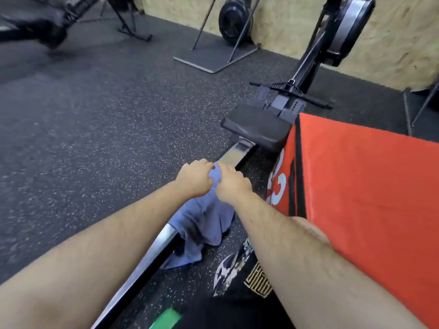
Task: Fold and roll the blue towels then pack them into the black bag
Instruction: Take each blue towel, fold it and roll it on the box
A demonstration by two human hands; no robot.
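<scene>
Fingers: both sets are curled in and narrow. The left fingers (204,166) and right fingers (226,168) bunch the top edge of the blue towel (202,224) between them.
Left hand: the left hand (193,178) is knuckles up and grips the towel's top from the left side.
Right hand: the right hand (231,184) is just beside the left, almost touching it, and grips the same bunched edge.
Blue towel: it hangs from the hands in loose folds and drapes over the metal rail (152,255). Its lower end lies on the floor (95,138) by the rail's right side.
Metal rail: long and silver, it runs slantwise under both forearms and up to the black seat (255,127) beyond the hands.
Floor: dark rubber with pale specks.
Red box: the red box (368,186) stands at the right, near the towel, with white figures on its side — the right forearm passes just beside its near corner.
Black fabric: the black fabric (240,302) has a white and gold print and lies under the right forearm; I cannot tell what it is.
Green strip: the green strip (166,319) sits at the bottom edge, beside the rail.
</scene>
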